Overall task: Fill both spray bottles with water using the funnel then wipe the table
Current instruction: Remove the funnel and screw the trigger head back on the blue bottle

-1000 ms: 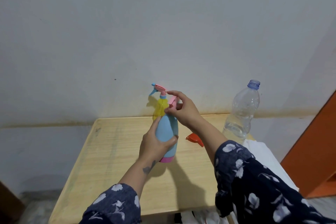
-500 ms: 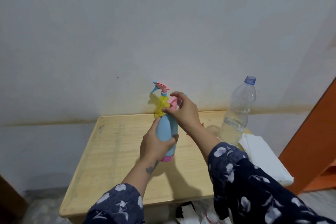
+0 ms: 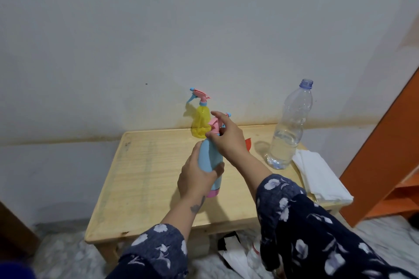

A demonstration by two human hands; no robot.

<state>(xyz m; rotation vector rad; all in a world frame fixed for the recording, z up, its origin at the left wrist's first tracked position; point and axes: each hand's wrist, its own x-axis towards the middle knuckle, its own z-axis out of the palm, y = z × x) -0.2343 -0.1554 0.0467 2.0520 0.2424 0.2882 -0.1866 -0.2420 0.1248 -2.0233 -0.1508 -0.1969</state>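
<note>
The left hand grips the body of the blue bottle, fingers and thumb curled round it, at frame centre. The bottle stands upright on the surface on its pink base. The right hand pinches the pink spray head at the bottle's top; its fingers cover most of the head, so whether the head is seated on the neck cannot be told.

Count:
- Spray bottles: two. The yellow bottle stands just behind the blue one, near the surface's far edge, with its pink and blue head fitted.
- Water bottles: one. The clear bottle stands upright to the right of centre, uncapped, partly filled.
- Funnels: one. The orange funnel lies between the right hand and the clear bottle.
- Cloths: one. The white cloth, folded, lies at the surface's right edge, just beside the clear bottle's base.

Hidden or unclear:
- The funnel is mostly covered by the right wrist; only an orange sliver shows.
- The yellow bottle's lower right part is covered by the spray head and the right hand.
- Both forearms run into patterned sleeves, cut off at the lower frame edge.
- White and black items on the floor under the surface cannot be identified.
</note>
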